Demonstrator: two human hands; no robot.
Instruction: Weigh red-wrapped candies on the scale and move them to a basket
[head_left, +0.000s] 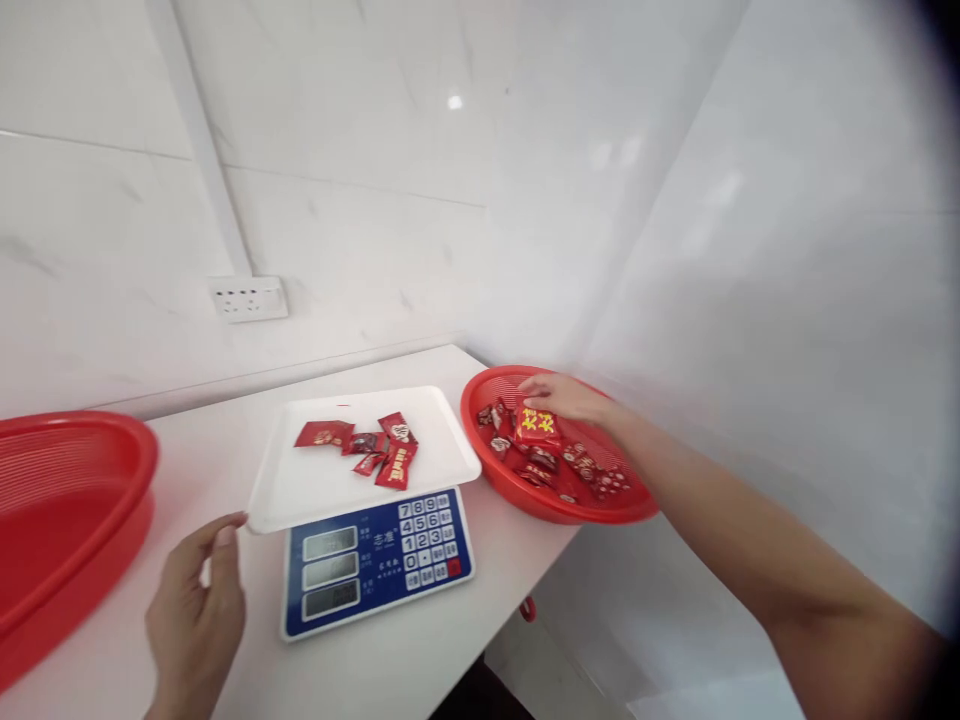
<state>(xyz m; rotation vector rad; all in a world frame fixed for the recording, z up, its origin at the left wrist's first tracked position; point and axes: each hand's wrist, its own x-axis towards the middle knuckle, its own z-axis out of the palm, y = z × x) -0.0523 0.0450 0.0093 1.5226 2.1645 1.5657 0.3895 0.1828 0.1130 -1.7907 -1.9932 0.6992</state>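
Note:
A white tray (300,490) rests on the electronic scale (379,565), bearing several small red wrapped snack packets (395,465). At the tray's near left corner is my left hand (199,600), loosely curled, its thumb and forefinger apart. The forefinger's tip is at the corner; whether it touches cannot be made out. My right hand (570,397) reaches into the red plastic basket (525,490) on the right. Its fingers are closed on a red snack packet with yellow characters (538,426), and the thumb is hidden. Several more red and patterned packets (600,475) lie under and around it.
A second red basket (90,500) stands on the left of the white table (390,665). Behind, a tiled wall carries a socket (247,298). Another wall (787,330) rises close on the right. The right basket overhangs the table's right edge.

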